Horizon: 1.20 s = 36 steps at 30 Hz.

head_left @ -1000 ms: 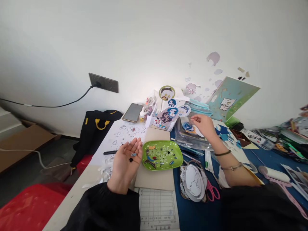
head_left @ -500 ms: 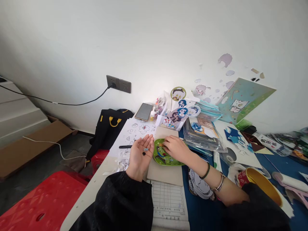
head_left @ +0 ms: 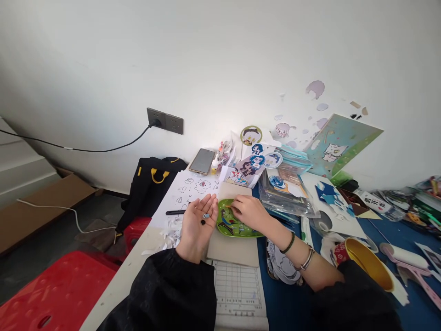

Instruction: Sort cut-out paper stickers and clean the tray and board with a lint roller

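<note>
My left hand (head_left: 195, 232) is palm up, its fingers stretched out and slightly cupped. On it lie a small black piece (head_left: 203, 222) and a small grey-blue piece (head_left: 206, 215). To its right, a green tray (head_left: 241, 233) holds several small coloured cut-out pieces. My right hand (head_left: 248, 210) reaches over the tray, fingertips pressed together at its left side. A tiny orange-yellow bit shows beside those fingertips; whether they grip it is hidden. Beneath the tray is a beige board (head_left: 230, 253), partly over a sheet with a printed grid (head_left: 237, 289).
Left of my hands are a black pen (head_left: 175, 212), a drawn-on sheet (head_left: 182, 186) and paper scraps (head_left: 172, 232). A phone (head_left: 202, 161) lies near the wall. Right stand plastic packets (head_left: 285, 197), a tin of paper cut-outs (head_left: 282, 264), a yellow-lined bowl (head_left: 370, 262) and a pink roller (head_left: 409, 259).
The view has shifted slightly, moving the scene left. My left hand keeps the small pieces on its palm; my right fingertips remain at the tray, and less of the orange-yellow bit shows.
</note>
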Tool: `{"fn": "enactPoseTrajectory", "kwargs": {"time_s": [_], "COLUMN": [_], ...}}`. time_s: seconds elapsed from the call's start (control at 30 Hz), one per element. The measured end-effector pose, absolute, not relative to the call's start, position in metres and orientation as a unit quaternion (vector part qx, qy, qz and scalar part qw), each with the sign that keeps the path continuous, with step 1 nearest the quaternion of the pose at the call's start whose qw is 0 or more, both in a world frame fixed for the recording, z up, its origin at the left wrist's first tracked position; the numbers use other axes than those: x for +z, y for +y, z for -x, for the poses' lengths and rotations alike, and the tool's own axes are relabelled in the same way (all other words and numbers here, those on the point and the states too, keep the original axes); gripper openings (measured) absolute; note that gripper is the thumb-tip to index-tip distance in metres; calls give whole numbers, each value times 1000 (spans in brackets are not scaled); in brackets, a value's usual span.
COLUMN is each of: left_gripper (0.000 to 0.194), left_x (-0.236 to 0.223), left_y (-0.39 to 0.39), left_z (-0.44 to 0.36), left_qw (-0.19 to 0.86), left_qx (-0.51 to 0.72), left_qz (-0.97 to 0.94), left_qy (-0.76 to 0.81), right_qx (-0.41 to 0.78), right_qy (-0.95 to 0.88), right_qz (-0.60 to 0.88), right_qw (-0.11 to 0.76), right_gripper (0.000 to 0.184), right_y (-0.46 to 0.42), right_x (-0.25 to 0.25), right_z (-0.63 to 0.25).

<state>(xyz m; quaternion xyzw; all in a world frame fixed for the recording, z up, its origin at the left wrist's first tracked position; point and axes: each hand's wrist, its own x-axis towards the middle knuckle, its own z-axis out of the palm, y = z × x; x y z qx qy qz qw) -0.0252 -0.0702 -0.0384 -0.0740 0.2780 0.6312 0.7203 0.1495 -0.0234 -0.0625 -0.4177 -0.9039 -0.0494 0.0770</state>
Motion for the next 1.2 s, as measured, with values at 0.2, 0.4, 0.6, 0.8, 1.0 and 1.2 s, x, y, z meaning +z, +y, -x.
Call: {"fn": "enactPoseTrajectory", "kwargs": {"time_s": [0.2, 0.4, 0.6, 0.8, 1.0, 1.2], "left_gripper": [23, 23, 21, 19, 20, 20], "left_x": [-39, -38, -40, -39, -39, -42], "left_y": [-70, -70, -69, -70, -70, -68], "left_z": [25, 25, 24, 23, 23, 23], "left_qw": [720, 719, 718, 717, 715, 709], "left_qx": [632, 631, 632, 633, 631, 635], "left_qz": [75, 78, 68, 61, 64, 58], "left_qy": [276, 281, 284, 287, 294, 301], "right_qx": [11, -7, -86, -141, -161, -164], "right_qy": [-887, -907, -920, -915, -913, -914], "right_qz": [442, 409, 380, 376, 374, 369], "right_qw": [133, 103, 49, 34, 37, 50], "right_gripper": [20, 16, 22, 22, 19, 21], "right_y": [-20, -20, -15, -9, -4, 1], "right_x": [-65, -64, -63, -65, -70, -71], "right_z": [-145, -144, -140, -143, -149, -151]}}
